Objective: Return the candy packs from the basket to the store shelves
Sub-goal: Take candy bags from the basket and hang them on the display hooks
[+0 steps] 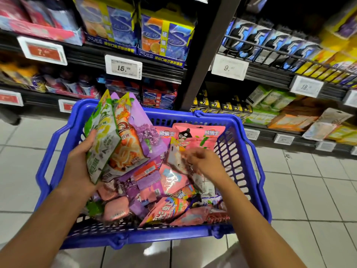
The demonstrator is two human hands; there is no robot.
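Fingers of my left hand [81,161] are wrapped round a fan of three candy packs: a green pack [100,140] in front, an orange pack [126,144] behind it and a purple pack [144,130] at the back, all held up over the left side of the blue basket [241,151]. Over to my right hand [202,161]: it's deep in the heap toward the basket's right wall, fingers curled down onto a crinkly clear-wrapped pack [177,159]. It's blurred, so I can't say whether they've pinched it or are only brushing it.

And the basket is loaded! Pink bear-printed packs [195,134] lean on the far wall, with pink and purple packs piled right down to the near rim. By my reckoning we're early on, and nearly everything has yet to go back. The store shelves [123,57] stand just beyond the far rim, stocked with gum boxes, price tags along their edges.
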